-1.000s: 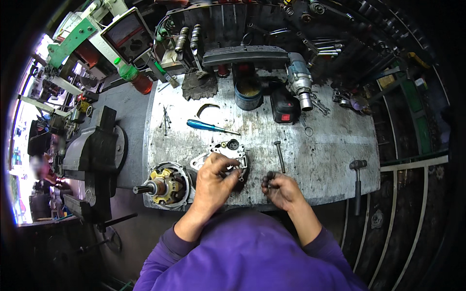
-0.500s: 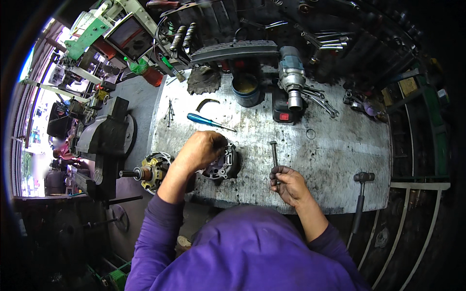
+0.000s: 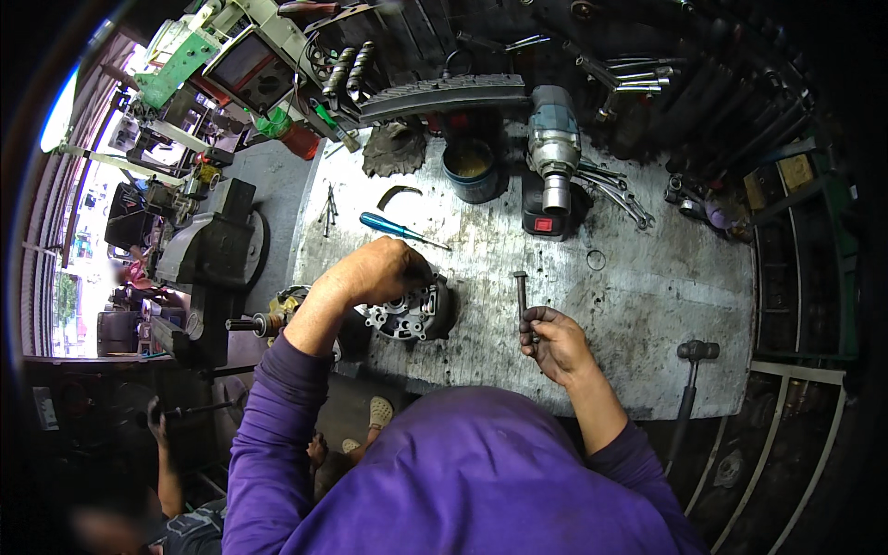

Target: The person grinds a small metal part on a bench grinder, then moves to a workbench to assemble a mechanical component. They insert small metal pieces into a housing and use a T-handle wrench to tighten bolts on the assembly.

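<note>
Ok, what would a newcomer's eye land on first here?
Probably the purple top filling the lower middle, with the left hand over a grey metal housing on the near-left part of the bench. Next, perhaps, the bright blue screwdriver lying just beyond that hand, and the blue-and-silver power tool toward the far side.

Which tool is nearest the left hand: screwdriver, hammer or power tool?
The blue-handled screwdriver, just beyond the left hand; the hammer lies far right, the power tool farther back.
</note>
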Demonstrator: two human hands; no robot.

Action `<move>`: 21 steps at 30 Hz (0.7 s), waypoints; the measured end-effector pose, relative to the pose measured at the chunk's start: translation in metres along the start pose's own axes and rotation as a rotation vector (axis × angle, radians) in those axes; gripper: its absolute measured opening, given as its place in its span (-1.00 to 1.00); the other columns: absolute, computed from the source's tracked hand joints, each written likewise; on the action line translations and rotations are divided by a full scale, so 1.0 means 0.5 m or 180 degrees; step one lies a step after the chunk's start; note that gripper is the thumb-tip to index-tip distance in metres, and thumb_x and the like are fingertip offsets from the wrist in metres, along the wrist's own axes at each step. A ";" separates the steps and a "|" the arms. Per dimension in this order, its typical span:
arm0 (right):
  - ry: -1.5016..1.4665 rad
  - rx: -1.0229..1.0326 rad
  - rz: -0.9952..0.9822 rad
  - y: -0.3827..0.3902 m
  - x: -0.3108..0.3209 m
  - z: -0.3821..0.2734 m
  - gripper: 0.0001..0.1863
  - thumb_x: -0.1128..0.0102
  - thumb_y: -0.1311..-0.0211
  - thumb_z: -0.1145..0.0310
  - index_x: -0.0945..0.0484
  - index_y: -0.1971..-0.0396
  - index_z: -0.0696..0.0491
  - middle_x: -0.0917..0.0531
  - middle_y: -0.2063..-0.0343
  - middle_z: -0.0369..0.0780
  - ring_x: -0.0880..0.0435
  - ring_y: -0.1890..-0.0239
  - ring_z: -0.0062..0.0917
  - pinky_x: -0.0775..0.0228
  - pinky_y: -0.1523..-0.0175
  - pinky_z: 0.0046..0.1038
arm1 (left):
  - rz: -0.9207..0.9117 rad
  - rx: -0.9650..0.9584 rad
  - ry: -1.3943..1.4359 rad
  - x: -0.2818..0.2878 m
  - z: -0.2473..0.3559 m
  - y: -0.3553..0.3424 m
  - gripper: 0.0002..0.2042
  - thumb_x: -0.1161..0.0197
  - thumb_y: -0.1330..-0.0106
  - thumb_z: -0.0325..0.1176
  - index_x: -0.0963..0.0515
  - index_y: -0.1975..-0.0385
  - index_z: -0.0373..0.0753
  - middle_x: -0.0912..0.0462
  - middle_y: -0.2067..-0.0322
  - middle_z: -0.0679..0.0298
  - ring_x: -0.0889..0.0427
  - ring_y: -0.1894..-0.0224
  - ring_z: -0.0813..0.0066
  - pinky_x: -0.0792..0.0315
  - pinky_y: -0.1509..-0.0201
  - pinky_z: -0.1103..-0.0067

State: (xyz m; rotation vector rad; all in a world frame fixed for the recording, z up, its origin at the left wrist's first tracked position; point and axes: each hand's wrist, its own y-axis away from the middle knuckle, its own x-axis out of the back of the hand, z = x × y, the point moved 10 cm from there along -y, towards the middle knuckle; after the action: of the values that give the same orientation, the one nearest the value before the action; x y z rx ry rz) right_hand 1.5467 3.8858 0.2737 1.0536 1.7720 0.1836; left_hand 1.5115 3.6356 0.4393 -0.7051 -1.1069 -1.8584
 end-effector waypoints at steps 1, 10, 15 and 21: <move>-0.0041 -0.0007 -0.0002 0.000 0.002 0.002 -0.82 -0.03 -0.45 0.56 -0.60 0.09 0.13 -0.66 0.27 -0.19 -0.62 0.30 -0.46 -0.54 0.20 -0.38 | 0.0020 -0.0065 -0.0046 -0.001 0.004 0.002 -0.81 -0.37 -0.33 -0.36 -0.78 0.13 -0.22 -0.83 0.21 0.08 -0.81 0.16 0.11 -0.65 0.02 0.32; -0.0041 -0.0050 0.0107 0.003 0.012 0.017 -0.82 -0.03 -0.45 0.58 -0.60 0.08 0.15 -0.66 0.28 -0.18 -0.61 0.31 -0.46 -0.54 0.21 -0.38 | 0.0597 -0.0487 0.0093 0.008 0.013 0.021 -0.85 -0.43 -0.18 -0.48 -0.77 0.25 -0.20 -0.69 0.31 0.16 -0.73 0.16 0.13 -0.61 0.06 0.33; 0.0068 0.0008 0.0086 -0.004 0.005 0.008 -0.83 -0.03 -0.45 0.57 -0.60 0.09 0.15 -0.66 0.27 -0.18 -0.61 0.31 -0.46 -0.54 0.21 -0.39 | 0.0658 -0.0253 0.0411 0.011 -0.008 0.025 -0.76 -0.46 -0.14 -0.55 -0.76 0.18 -0.18 -0.61 0.14 0.17 -0.64 -0.04 0.16 -0.55 -0.11 0.32; 0.0092 0.0012 0.0088 -0.010 -0.002 0.004 -0.84 -0.04 -0.46 0.56 -0.60 0.10 0.15 -0.65 0.28 -0.18 -0.61 0.31 -0.46 -0.55 0.21 -0.39 | 0.0648 -0.0207 0.0596 -0.003 -0.025 0.033 -0.74 -0.43 -0.19 -0.54 -0.76 0.11 -0.17 -0.60 -0.12 0.12 -0.59 -0.22 0.12 -0.51 -0.30 0.36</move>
State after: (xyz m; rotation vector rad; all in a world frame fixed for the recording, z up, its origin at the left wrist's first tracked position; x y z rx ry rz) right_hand 1.5456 3.8816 0.2707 1.0834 1.7851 0.2136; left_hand 1.5260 3.6208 0.4393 -0.6410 -0.8272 -1.7524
